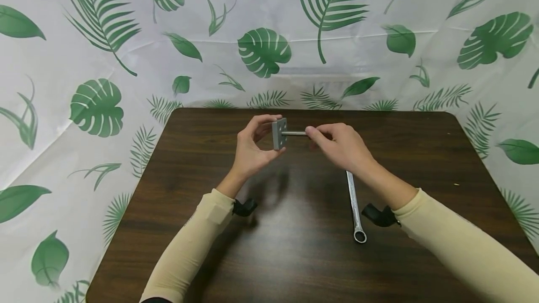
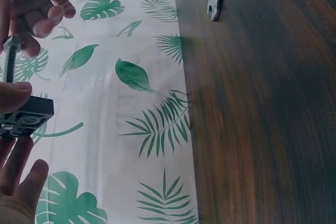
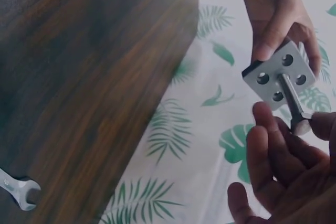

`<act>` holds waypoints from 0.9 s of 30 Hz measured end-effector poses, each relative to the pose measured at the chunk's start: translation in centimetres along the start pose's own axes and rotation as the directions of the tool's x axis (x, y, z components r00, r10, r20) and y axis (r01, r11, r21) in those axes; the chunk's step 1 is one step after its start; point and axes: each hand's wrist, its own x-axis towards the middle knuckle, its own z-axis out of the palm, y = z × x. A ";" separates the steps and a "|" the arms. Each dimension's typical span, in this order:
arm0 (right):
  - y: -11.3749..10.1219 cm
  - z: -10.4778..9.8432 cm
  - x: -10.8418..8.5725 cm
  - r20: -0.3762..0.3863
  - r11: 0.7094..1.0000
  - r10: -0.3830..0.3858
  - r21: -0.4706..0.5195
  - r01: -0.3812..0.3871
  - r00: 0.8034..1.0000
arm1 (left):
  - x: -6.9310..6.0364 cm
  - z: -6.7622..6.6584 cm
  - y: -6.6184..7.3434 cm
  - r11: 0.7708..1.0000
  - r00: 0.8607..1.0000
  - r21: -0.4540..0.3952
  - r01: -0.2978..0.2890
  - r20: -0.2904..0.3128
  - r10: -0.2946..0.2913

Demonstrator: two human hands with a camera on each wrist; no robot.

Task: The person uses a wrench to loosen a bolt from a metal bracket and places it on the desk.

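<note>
Between the hands, above the table, is a square grey metal plate (image 1: pixel 276 135) with holes near its corners. My left hand (image 1: pixel 254 151) grips the plate by its edges, fingers above and thumb below in the head view. A metal bolt (image 1: pixel 296 133) stands out from the middle of the plate toward the right. My right hand (image 1: pixel 343 146) pinches the bolt's head end between thumb and fingers. In the right wrist view the hexagonal bolt head (image 3: pixel 300 125) shows beside the thumb. Threads on the bolt (image 2: pixel 9 66) are visible in the left wrist view.
A combination wrench (image 1: pixel 354 207) lies on the dark wooden table (image 1: pixel 286 256), below my right forearm, its upper end hidden in the head view. A white sheet with green leaves (image 1: pixel 269 8) hangs behind the table. Black wrist cameras (image 1: pixel 245 207) hang under both forearms.
</note>
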 end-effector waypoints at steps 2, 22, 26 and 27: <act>0.0 0.0 0.0 0.008 1.000 -0.022 0.005 0.022 1.000 | 0.0 0.0 0.0 1.000 1.000 0.000 0.001 0.003 -0.001; -0.2 0.4 -0.2 -0.136 0.989 -0.150 -0.015 0.149 0.979 | 0.0 -0.1 0.1 1.000 1.000 0.009 0.009 0.000 -0.009; -0.2 0.3 -0.2 -0.076 0.999 -0.022 -0.025 0.021 0.997 | -0.1 -0.1 0.0 1.000 1.000 0.014 0.003 -0.001 -0.003; -0.1 0.2 -0.1 -0.055 1.000 0.004 -0.030 -0.006 0.998 | 0.0 -0.1 0.0 1.000 1.000 0.015 0.001 0.000 -0.001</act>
